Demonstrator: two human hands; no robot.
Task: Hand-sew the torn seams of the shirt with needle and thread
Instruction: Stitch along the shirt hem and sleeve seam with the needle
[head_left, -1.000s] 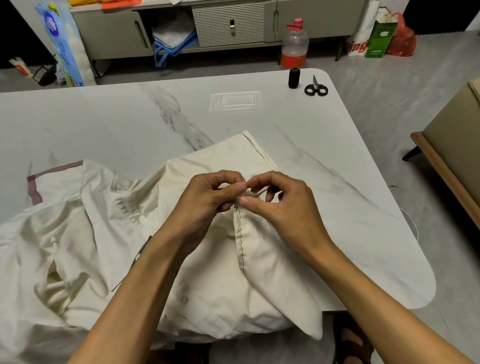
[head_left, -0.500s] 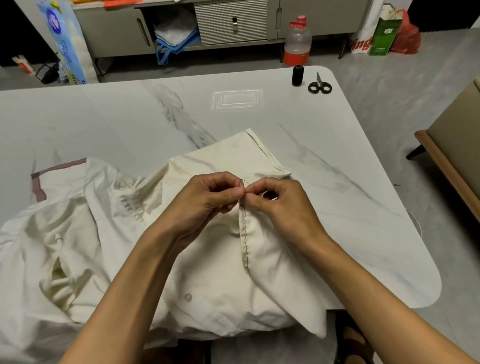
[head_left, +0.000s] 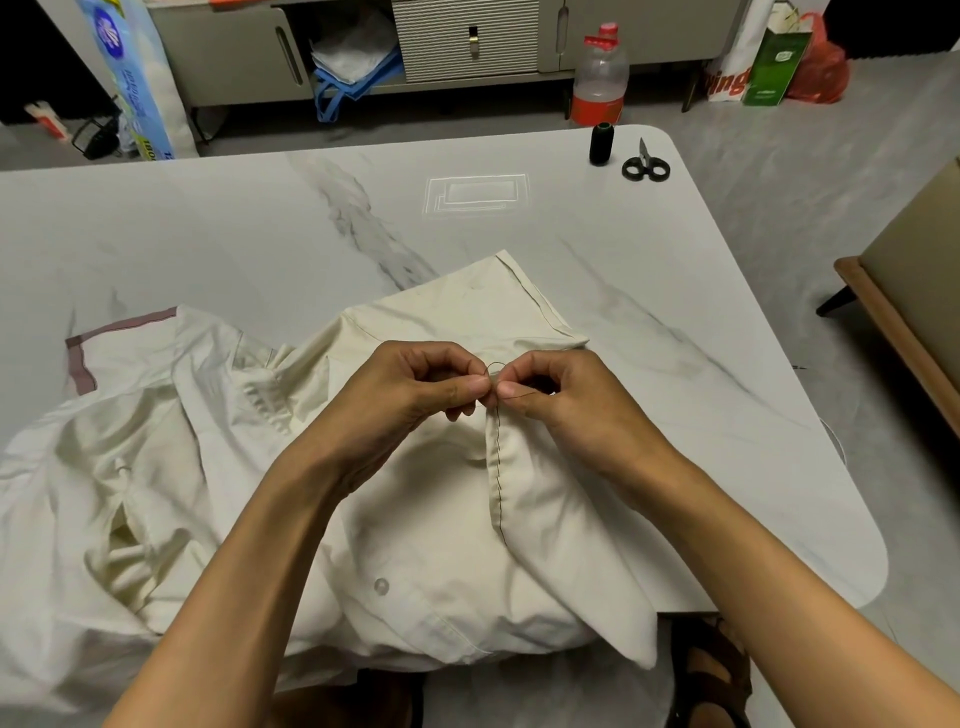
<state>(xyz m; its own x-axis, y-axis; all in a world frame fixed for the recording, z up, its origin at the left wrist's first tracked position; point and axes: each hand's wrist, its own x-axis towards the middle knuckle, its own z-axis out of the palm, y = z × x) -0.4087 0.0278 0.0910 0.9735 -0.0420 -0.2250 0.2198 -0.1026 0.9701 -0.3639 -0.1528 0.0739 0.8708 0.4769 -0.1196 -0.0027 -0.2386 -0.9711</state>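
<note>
Left grip (head_left: 415, 389) pinches shirt (head_left: 441, 519) seam, right grip (head_left: 561, 395) pinches thread (head_left: 493, 365); spool (head_left: 601, 144) and scissors (head_left: 645, 165) lie well beyond.

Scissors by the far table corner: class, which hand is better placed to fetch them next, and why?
Probably the right hand. Both hands pinch the shirt seam, but the scissors lie far on the right, beside the black spool, so the left hand would have to cross over.
</note>
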